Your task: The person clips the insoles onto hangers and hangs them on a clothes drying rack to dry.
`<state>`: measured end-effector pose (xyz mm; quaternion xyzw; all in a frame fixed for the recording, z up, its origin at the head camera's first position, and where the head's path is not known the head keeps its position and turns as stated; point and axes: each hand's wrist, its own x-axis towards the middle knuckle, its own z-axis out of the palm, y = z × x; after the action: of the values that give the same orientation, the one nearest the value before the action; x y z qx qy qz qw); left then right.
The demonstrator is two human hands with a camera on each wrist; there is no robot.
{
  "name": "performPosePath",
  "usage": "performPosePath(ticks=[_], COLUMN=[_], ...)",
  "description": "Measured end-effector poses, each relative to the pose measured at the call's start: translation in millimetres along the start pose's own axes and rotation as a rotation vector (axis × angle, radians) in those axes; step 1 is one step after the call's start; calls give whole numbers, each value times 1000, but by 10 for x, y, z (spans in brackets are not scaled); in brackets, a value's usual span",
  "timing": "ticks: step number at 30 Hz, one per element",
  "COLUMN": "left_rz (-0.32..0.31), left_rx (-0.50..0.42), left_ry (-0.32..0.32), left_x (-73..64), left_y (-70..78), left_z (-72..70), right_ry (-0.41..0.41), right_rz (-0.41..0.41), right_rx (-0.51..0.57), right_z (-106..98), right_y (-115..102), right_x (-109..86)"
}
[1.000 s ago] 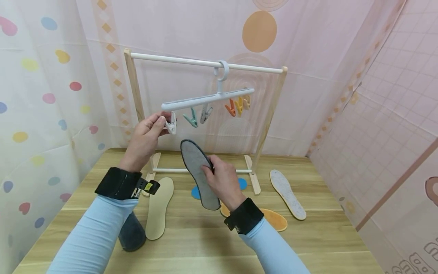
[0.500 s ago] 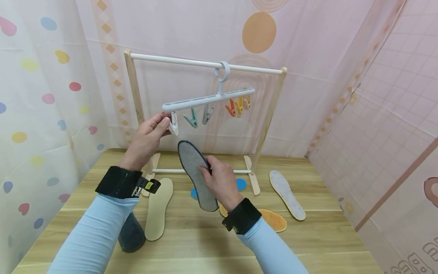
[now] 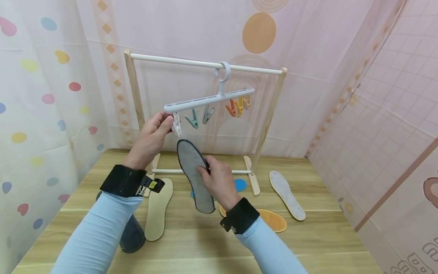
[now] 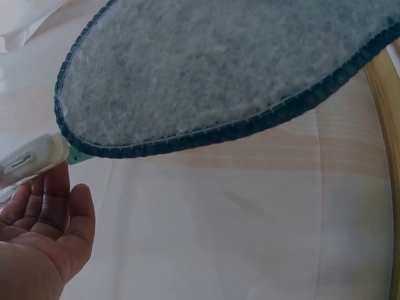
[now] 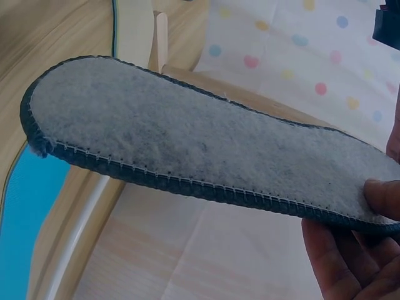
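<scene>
A grey felt insole [image 3: 191, 171] with a dark stitched edge is held up tilted in my right hand [image 3: 220, 180], thumb on its near face and fingers behind. My left hand [image 3: 148, 139] pinches a white clothes peg [image 3: 176, 125] at the left end of the pale hanger [image 3: 205, 101]. The insole's rounded tip is just below this peg. In the left wrist view the insole [image 4: 219, 75] passes in front of the peg's end. The right wrist view shows thumb and fingers at one end of the insole [image 5: 169, 137].
The hanger hooks over a rack's white rail [image 3: 171, 59]. Green [image 3: 192, 120], grey, orange and yellow pegs hang along it. On the wooden table [image 3: 184, 247] lie a cream insole [image 3: 159, 209], a dark one [image 3: 131, 234], a blue one, an orange one [image 3: 272, 220] and a speckled grey one [image 3: 287, 195].
My left hand has shifted slightly right with the white peg, and the hanger's left end has moved with it. The grey insole has swung slightly more upright, its tip a little left, nearer the peg.
</scene>
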<state>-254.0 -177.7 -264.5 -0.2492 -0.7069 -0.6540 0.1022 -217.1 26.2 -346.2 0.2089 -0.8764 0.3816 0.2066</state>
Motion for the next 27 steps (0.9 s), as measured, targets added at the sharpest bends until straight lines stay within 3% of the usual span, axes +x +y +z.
performPosePath(ticks=[27], left_rz=[19], left_rx=[24], left_ry=[44], left_x=[47], left_y=[-66], left_z=[-2], right_ry=[24], right_rz=[25], right_rx=[10], right_z=[67], right_y=[-132], right_x=[144])
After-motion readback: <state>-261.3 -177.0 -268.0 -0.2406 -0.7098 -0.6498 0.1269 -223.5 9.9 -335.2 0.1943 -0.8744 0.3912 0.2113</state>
